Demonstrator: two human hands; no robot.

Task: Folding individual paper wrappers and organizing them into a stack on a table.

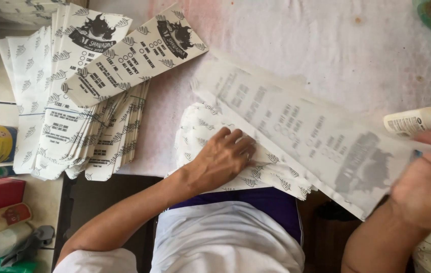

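I see the left hand (224, 157) spread flat, pressing a stack of leaf-printed white paper sleeves (195, 132); the right hand (425, 189) — blurred, grip unclear — touches one long translucent sleeve (296, 121). A small white glue bottle (413, 120) lies just beside it.

Person seen from above, wearing a white short-sleeved top, its sleeve edge showing at the lower left. A purple band of cloth is showing above the white fabric at the waist. Both forearms are showing bare below the sleeves. The left hand (223, 156) is wearing no glove; the right hand (428, 187), partly blurred, is likewise appearing bare. No watch or bracelet is showing.
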